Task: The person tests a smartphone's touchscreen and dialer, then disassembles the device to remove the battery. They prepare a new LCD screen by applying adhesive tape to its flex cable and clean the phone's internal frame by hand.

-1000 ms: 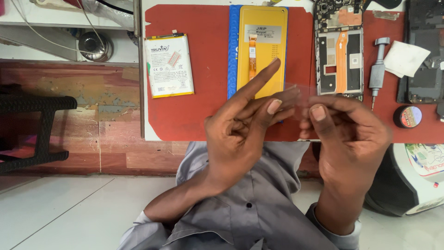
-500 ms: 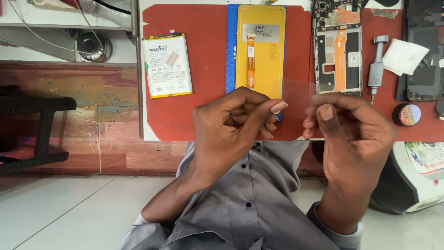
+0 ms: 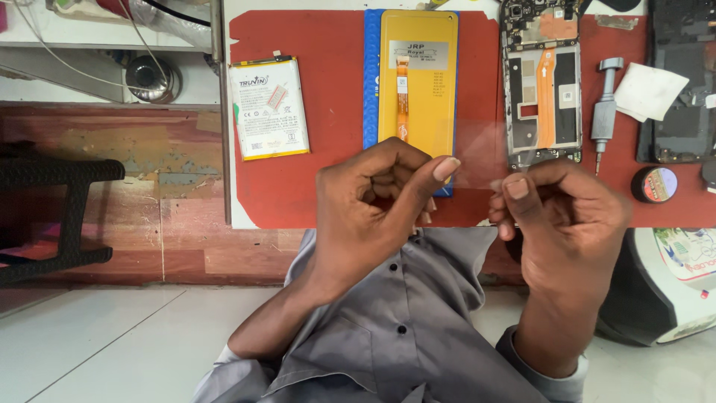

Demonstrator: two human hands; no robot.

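My left hand [image 3: 377,213] and my right hand [image 3: 563,216] are raised over the near edge of a red work mat [image 3: 328,142]. A thin clear film [image 3: 481,153], almost see-through, is stretched between them. My left thumb pinches its left edge against curled fingers, and my right thumb and forefinger pinch its right corner. Behind the film, on the mat, lies a yellow-backed phone screen [image 3: 418,75] on a blue sheet. An opened phone frame [image 3: 543,89] with an orange flex cable sits to its right.
A white battery [image 3: 268,108] lies on the mat's left side. To the right are a metal screwdriver [image 3: 604,104], a white paper piece [image 3: 647,91], a small tape roll [image 3: 656,184] and a dark phone [image 3: 682,82]. A black stool [image 3: 52,216] stands at the left.
My left forefinger, stretched out a second ago, has curled in, leaving thumb and fingers pinched on the film. The hands have drawn slightly apart.
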